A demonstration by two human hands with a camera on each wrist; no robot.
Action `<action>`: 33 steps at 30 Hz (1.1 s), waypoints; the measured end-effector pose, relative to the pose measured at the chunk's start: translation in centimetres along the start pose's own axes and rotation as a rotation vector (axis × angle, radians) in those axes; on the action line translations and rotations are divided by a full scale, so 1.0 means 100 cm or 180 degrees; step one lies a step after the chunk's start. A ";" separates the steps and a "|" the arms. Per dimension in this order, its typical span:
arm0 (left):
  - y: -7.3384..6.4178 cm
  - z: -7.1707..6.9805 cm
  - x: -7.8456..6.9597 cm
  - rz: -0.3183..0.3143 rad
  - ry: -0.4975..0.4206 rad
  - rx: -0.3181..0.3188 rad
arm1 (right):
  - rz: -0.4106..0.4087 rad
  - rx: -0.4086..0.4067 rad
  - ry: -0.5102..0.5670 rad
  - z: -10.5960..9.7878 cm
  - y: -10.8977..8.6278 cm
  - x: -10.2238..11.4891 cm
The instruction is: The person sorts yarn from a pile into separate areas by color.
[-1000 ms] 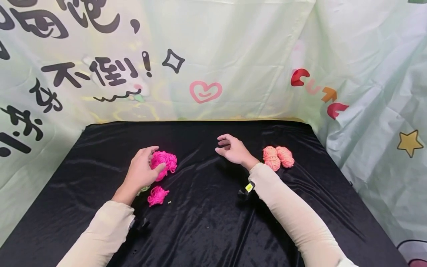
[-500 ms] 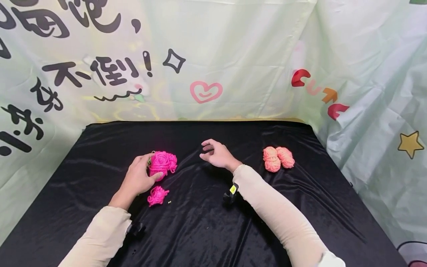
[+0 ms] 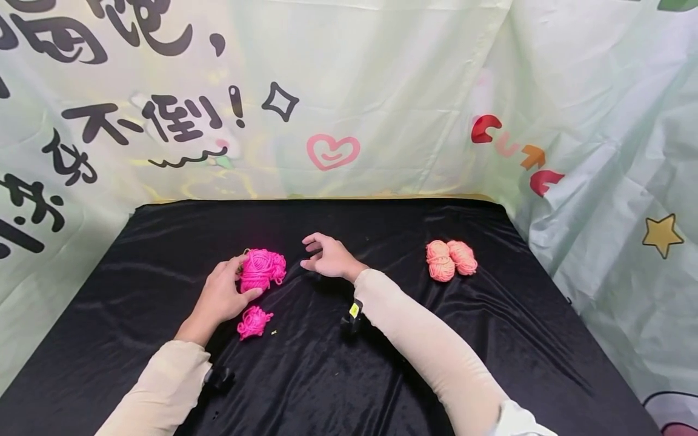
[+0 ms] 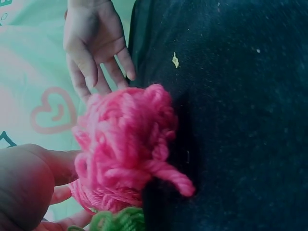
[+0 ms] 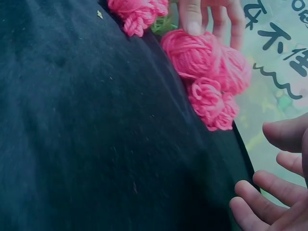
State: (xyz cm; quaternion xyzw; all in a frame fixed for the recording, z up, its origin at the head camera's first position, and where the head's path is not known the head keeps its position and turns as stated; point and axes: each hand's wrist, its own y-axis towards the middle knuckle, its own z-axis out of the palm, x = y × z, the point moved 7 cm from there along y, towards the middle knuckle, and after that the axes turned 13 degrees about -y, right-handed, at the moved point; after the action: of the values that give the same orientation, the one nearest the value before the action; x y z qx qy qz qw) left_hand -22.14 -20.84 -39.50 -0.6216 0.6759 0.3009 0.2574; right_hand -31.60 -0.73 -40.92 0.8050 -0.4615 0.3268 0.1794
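My left hand (image 3: 222, 295) curls its thumb and fingers round the near left side of a bright pink yarn ball (image 3: 262, 266). Green yarn (image 5: 163, 25) shows close by that hand, mostly hidden. Other pink yarn lies against the ball's far side (image 5: 211, 103) in the right wrist view. A smaller pink yarn bundle (image 3: 254, 322) sits nearer to me, below the left thumb; it looms large in the left wrist view. To the right of the pink ball, my right hand (image 3: 329, 259) hovers with loosely bent, spread fingers and holds nothing.
Two coral yarn balls (image 3: 440, 261) lie side by side at the right on the black cloth (image 3: 349, 387) covering the table. A tiny yellowish scrap (image 3: 274, 332) is near the small bundle. Behind the table hangs a pale printed curtain (image 3: 403, 91).
My right hand has moved left from near the coral yarn toward the pink ball. My left hand has drawn back slightly toward the lower left, staying at the ball.
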 end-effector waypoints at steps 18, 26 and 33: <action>0.001 -0.009 0.015 0.0196 -0.0007 -0.0056 | -0.0098 0.0135 -0.0100 0.033 0.018 0.022; 0.001 -0.014 0.020 0.0078 -0.0015 -0.0034 | -0.0116 0.0227 -0.0169 0.045 0.027 0.037; 0.002 -0.015 0.020 0.0098 -0.0085 -0.0099 | -0.0102 0.0209 -0.0376 0.057 0.031 0.046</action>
State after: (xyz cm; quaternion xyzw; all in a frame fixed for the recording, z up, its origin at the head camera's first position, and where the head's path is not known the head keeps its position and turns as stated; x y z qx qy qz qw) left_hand -22.46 -23.30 -39.95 -0.6109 0.6772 0.3235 0.2520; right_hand -30.54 -8.54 -41.86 0.8356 -0.4475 0.2908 0.1306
